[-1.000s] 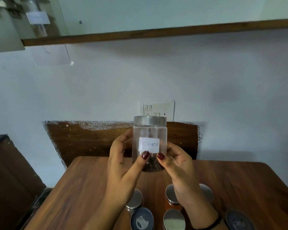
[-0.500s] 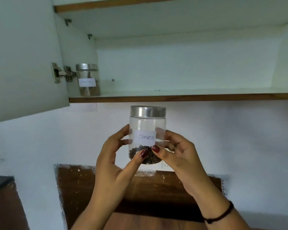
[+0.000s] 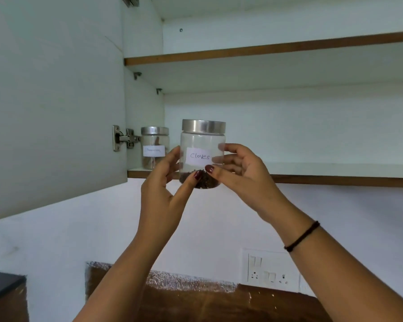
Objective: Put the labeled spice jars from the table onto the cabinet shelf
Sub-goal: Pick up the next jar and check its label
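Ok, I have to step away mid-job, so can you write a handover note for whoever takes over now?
Left hand and right hand both grip the Cloves jar, upright, lid on, in front of the lower shelf edge, not set down.
Done: one labelled jar stands at the shelf's left end.
Left: set the Cloves jar beside it; the table is out of view, so check it for more.

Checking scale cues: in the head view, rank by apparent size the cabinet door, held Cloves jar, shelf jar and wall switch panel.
1. Pale green open cabinet door.
2. Clear steel-lidded Cloves jar and white wall switch panel: too close to rank; the jar is nearer.
3. Clear steel-lidded shelf jar.
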Demonstrator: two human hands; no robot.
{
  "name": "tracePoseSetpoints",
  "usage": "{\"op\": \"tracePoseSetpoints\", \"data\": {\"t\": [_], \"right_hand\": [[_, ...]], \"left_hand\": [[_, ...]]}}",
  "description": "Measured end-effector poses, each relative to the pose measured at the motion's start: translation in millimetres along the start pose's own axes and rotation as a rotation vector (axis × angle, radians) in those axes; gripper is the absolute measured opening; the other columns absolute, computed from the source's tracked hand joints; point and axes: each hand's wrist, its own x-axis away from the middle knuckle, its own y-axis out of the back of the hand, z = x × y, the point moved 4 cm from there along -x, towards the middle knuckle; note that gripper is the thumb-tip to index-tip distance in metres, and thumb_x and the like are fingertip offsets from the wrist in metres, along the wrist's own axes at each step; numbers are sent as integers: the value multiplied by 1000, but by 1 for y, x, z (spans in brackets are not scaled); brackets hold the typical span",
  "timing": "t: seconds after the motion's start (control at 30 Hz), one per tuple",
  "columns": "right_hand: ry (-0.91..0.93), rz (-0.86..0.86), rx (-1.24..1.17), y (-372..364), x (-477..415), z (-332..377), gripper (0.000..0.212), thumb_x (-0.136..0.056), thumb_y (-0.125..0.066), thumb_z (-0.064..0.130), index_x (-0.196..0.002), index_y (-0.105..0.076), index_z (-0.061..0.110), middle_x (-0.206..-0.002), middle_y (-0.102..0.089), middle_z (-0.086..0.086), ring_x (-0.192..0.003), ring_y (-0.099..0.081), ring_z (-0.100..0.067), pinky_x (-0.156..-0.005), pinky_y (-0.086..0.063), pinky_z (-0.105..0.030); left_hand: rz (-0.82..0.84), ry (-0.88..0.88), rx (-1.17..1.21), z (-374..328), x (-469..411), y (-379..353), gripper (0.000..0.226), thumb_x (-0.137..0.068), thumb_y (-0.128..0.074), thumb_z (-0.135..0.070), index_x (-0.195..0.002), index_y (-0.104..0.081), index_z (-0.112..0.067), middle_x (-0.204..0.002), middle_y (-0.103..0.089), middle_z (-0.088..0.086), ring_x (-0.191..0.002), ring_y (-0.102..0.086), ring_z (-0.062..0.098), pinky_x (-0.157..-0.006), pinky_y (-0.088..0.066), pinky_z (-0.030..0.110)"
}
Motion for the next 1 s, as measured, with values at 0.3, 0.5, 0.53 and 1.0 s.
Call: {"op": "tracePoseSetpoints", "data": {"t": [0.3,0.5,0.53,1.0], "right_hand": [[22,92,311,-11,-74,-3,65,-82,-75,38,-136,-45,18,-116,-64,0,-100,-67,-14,-83,-57,-27],[-50,119,368,-17,-100,-32,64,-83,-75,42,-135,-45,20,-119,-62,-2,-105,-63,-16,-89,-55,-32],[-64,129,376,-16,-104,-37,65,-82,-75,41,-135,-45,19,-119,-62,-2,-106,-63,-16,-91,-54,-32],[-168,173,368,-18,-129,-75,64,-78,-77,48,-129,-53,18,-99,-70,-1,-92,-69,-16,-83,-55,-31]], "left_hand": [[9,33,10,38,-52,-7,51,-94,-63,-29,-143,-48,-27,-134,-61,-11,-124,-56,9,-103,-50,39],[37,54,-47,60,-66,-15,46,-95,-63,-29,-134,-44,-42,-125,-57,-25,-118,-54,-3,-102,-48,30],[44,68,-55,66,-67,-16,48,-94,-65,-29,-137,-46,-37,-128,-56,-23,-119,-53,-3,-103,-48,30],[-93,3,-422,92,-62,-22,45,-91,-67,-36,-132,-62,-16,-115,-69,4,-102,-63,17,-84,-53,29]]}}
